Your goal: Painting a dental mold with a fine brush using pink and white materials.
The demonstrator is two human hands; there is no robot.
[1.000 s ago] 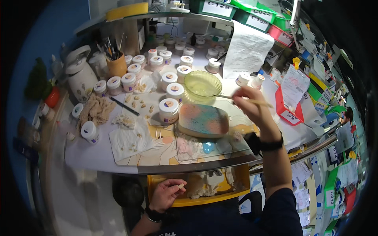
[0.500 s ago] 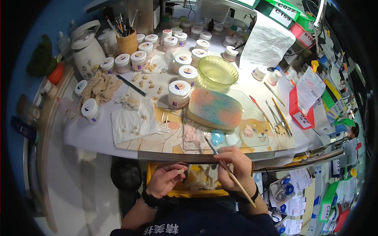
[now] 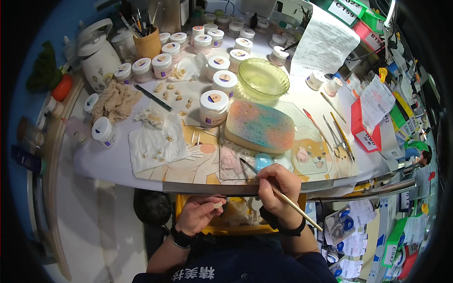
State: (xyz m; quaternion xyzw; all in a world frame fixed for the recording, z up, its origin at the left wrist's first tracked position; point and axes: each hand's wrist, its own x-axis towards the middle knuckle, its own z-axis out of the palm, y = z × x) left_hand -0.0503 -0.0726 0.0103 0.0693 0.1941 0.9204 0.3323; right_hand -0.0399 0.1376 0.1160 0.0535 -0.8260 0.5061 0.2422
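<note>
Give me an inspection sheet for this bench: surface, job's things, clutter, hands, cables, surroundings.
Surface: white curved worktable with a cartoon-printed mat, crowded.
Job's things: thin wooden-handled brush in the right hand, tip toward a clear glass slab; small pale tooth-like piece pinched in the left hand.
Clutter: multicoloured rectangular sponge, ribbed yellow-green glass bowl, many white-lidded round jars, crumpled white tissue, brown cup of brushes, metal hand tools.
Hands: both closed in a grip, below the table edge.
Cables: dark cable at the far edge, near the top; route unclear.
Surroundings: white kettle, red and green bins with paper slips.
</note>
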